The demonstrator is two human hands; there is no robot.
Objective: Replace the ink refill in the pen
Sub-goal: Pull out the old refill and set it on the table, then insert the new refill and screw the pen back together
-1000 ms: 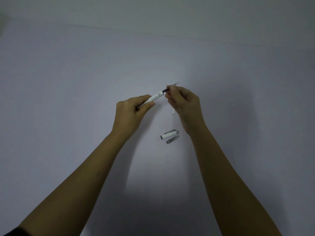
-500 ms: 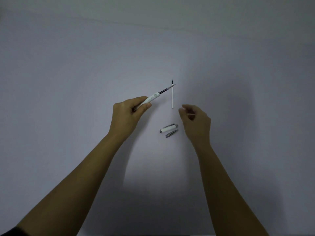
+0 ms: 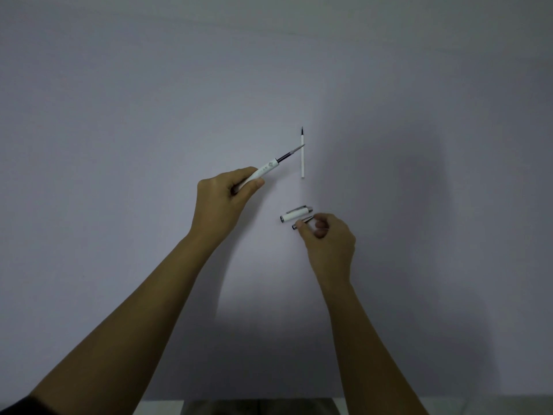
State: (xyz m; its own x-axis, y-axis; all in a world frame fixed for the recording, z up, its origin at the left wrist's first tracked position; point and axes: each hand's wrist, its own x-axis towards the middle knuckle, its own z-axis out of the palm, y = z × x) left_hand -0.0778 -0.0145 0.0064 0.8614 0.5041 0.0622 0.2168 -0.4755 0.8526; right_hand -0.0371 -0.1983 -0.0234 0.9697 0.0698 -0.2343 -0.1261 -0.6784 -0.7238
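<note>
My left hand (image 3: 223, 202) grips a white pen barrel (image 3: 263, 172) held up and tilted to the right, with a dark refill (image 3: 291, 154) sticking out of its front end. A second refill (image 3: 302, 154), white with a dark tip, lies on the table just beyond it, pointing away from me. The white pen cap (image 3: 294, 215) with a metal clip lies near the middle. Right beside it is the silver tip cone (image 3: 302, 222); thumb and fingers of my right hand (image 3: 327, 238) pinch around it.
Everything sits on a plain pale table surface (image 3: 149, 145) in dim light. The table's near edge runs along the bottom of the view, with something grey below it.
My right hand let go of the refill in the barrel, dropped toward me, and closed its fingertips on the silver tip cone. The left hand kept holding the barrel.
</note>
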